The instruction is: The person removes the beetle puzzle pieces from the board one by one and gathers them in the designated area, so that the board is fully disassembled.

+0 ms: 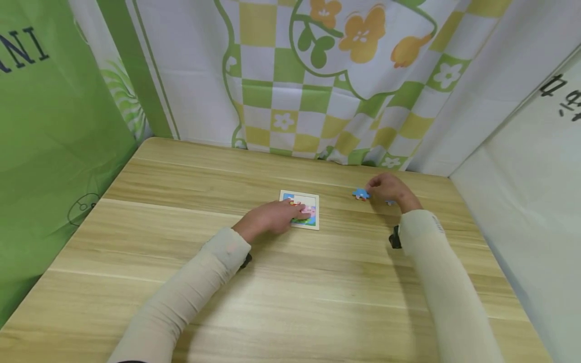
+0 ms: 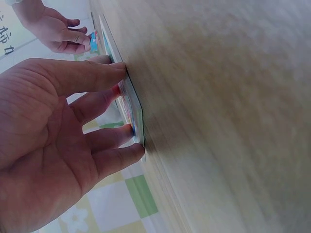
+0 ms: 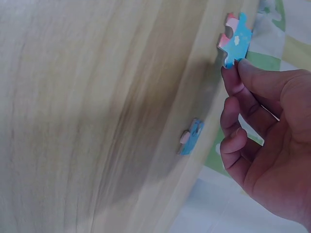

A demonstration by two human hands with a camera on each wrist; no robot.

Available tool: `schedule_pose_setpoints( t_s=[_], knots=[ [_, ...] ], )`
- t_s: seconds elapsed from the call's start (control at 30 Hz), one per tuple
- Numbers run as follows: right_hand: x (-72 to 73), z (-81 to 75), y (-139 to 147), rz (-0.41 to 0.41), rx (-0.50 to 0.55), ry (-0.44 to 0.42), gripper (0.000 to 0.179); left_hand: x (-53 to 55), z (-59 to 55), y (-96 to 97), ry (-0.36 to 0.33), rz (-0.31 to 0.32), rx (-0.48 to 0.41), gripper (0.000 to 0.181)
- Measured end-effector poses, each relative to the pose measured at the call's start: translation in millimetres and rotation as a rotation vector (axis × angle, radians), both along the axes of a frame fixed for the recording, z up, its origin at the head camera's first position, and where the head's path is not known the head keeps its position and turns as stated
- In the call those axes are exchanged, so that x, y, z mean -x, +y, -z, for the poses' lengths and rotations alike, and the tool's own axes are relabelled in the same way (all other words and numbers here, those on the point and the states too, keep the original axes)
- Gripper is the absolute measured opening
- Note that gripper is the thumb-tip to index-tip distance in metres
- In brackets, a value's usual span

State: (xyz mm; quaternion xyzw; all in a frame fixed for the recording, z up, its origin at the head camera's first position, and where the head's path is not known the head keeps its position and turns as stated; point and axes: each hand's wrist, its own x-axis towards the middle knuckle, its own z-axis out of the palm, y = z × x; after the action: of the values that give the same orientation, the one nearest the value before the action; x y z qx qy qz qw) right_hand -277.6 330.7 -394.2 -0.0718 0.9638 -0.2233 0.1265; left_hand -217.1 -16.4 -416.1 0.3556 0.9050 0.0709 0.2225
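Note:
My left hand (image 1: 274,217) rests on a small jigsaw tray (image 1: 317,201), its fingers stretched over the picture and the fingertips at the tray's edge in the left wrist view. Blue, pink and green pieces fill part of the tray, while a pale bare area shows at its upper right. Off to the tray's right, my right hand (image 1: 387,187) pinches a blue jigsaw piece (image 3: 238,43) with pink edges between thumb and index finger. The other fingers of that hand are loosely bent. A second blue piece (image 3: 193,138) lies on the table beneath this hand.
The wooden table (image 1: 308,292) spreads under both arms. A green and yellow checked curtain (image 1: 290,101) hangs along its far edge. Green cloth (image 1: 54,131) stands at the left and a white panel (image 1: 535,166) at the right.

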Motion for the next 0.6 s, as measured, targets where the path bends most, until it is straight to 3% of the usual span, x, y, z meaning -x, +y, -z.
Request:
schedule_pose_setpoints(
  t_s=[0.6],
  knots=[
    [2.8,12.0,-5.6,0.029,-0.083,0.061,0.026,-3.9,-1.8,-0.2,-0.033,-0.049,-0.021,0.069]
  ],
)
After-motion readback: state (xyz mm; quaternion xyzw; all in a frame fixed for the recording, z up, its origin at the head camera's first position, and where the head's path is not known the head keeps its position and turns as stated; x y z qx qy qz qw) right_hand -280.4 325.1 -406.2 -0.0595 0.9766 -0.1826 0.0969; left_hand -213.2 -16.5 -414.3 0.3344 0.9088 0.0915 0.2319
